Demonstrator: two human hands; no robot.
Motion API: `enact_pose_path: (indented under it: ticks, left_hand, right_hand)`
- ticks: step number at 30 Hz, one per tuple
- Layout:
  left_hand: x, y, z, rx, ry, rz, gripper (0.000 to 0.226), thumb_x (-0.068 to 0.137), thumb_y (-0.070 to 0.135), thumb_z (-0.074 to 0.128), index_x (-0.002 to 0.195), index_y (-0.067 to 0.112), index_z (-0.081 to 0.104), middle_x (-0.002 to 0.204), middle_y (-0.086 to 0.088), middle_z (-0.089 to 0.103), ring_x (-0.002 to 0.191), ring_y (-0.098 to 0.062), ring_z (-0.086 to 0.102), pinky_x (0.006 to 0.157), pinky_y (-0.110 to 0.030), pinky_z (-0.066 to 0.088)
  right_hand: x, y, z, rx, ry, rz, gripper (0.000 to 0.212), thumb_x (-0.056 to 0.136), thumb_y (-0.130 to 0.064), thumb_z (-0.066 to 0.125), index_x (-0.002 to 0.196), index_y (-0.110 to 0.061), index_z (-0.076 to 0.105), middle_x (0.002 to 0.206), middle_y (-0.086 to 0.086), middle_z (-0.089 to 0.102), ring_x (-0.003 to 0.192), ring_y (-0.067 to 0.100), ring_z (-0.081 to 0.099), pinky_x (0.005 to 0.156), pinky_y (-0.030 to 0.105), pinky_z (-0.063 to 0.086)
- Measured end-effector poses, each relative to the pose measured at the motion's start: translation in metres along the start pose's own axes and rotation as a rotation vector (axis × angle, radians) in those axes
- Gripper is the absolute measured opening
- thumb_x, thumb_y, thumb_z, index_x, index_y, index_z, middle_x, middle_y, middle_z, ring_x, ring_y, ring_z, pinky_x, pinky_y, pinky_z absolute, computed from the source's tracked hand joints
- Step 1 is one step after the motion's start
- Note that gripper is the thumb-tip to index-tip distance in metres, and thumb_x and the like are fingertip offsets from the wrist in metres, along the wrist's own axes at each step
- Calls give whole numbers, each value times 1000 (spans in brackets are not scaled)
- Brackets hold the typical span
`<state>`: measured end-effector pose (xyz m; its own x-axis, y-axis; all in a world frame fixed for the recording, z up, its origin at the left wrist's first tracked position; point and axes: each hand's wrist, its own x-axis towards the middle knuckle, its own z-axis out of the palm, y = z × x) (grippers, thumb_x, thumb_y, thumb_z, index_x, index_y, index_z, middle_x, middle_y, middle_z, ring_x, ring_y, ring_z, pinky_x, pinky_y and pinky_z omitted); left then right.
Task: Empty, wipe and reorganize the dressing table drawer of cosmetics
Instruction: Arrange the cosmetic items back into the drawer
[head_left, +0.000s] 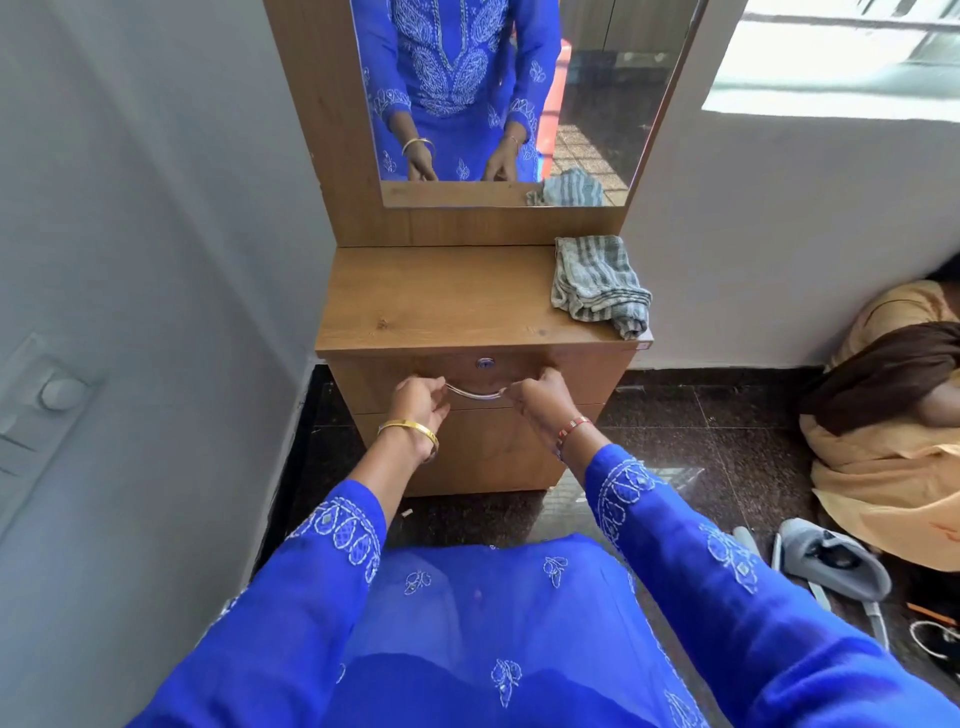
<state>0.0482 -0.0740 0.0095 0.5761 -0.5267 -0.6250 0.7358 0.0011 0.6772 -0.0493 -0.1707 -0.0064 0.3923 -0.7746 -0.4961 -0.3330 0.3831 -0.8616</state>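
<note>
Wooden dressing table (447, 301) between grey walls; striped cloth (600, 283) at 2 o'clock on top. We see left hand (418, 402) and right hand (543, 397) grasping the drawer handle (475, 394), drawer (571, 382) closed. Dark stone floor (675, 441) below.

One head-worn wide-angle view, looking forward and steeply down at a wooden dressing table.

The camera sat above the person's own blue embroidered sleeves, and it faced the light-brown wooden dressing table (447, 296) square on, close enough that both forearms filled the lower frame. The left hand (418, 402) and right hand (540, 395) landed near the centre, at the curved silver drawer handle (475, 393). Up top, the frame cut the rectangular wall mirror (519, 98) short, and the mirror threw back the same hands and torso from the front. Wide-angle bending showed at the edges: grey wall on the left, dark speckled stone floor (675, 431) on the right. There was no second view to overlap.
</note>
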Motion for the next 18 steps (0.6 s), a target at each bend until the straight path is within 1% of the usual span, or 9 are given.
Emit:
enact_pose_path:
  ticks: [1,4,7,9,10,12,14,16,18]
  left_hand:
    - [1,1,0,13,-23,-6,20,90,-8,37,94,5,52,84,-5,54,87,-15,55,112,-43,31]
    - [2,-2,-4,55,-43,5,35,90,-7,39,122,4,47,103,-8,59,98,-18,56,112,-43,31]
    - [-1,-7,-7,96,-14,28,46,91,-6,39,136,4,34,83,1,54,83,-12,54,108,-41,32]
    - [-3,-6,-9,97,8,41,46,92,-4,38,137,3,33,81,1,51,78,-12,52,104,-39,35]
    - [-6,-5,-10,98,11,48,44,92,-4,38,135,3,35,82,1,51,81,-14,54,103,-39,35]
    - [-14,-2,-12,119,-6,74,39,93,-2,39,132,2,39,92,-1,55,102,-22,56,103,-39,36]
    - [-25,1,-14,164,-18,119,38,94,-1,38,132,2,41,120,-10,56,123,-29,49,105,-39,35]
    - [-33,1,-16,230,-24,190,38,94,-1,38,132,2,43,135,-17,48,127,-30,46,106,-38,36]
    - [-40,2,-16,295,-31,262,36,93,2,41,129,2,48,134,-18,50,124,-29,49,103,-35,39]
  right_hand:
    - [3,1,2,-2,-1,0,30,71,3,65,83,-14,44,103,17,58,92,24,55,81,35,44]
    - [5,8,4,31,-6,-41,36,66,-3,66,94,-13,45,107,17,60,99,27,58,89,38,47]
    - [-2,12,1,75,-1,-59,35,74,-8,67,103,-15,49,115,15,61,101,23,58,90,35,45]
    - [-13,9,1,97,20,-80,44,85,-15,62,124,-9,45,127,14,56,114,24,55,104,37,41]
    - [-20,6,0,94,33,-100,51,88,-19,59,133,-5,39,132,13,52,121,24,51,109,39,38]
    - [-34,2,1,36,52,-168,56,93,-23,52,140,-2,31,142,12,42,131,24,42,113,38,31]
    - [-48,-1,2,-24,64,-215,60,96,-26,47,144,0,22,150,12,31,139,22,30,115,31,24]
    - [-58,1,4,-59,73,-269,60,98,-25,44,146,-1,17,152,11,28,141,20,27,110,23,22]
    - [-68,2,9,-84,128,-327,58,98,-25,43,146,-3,21,151,10,32,139,18,30,106,18,22]
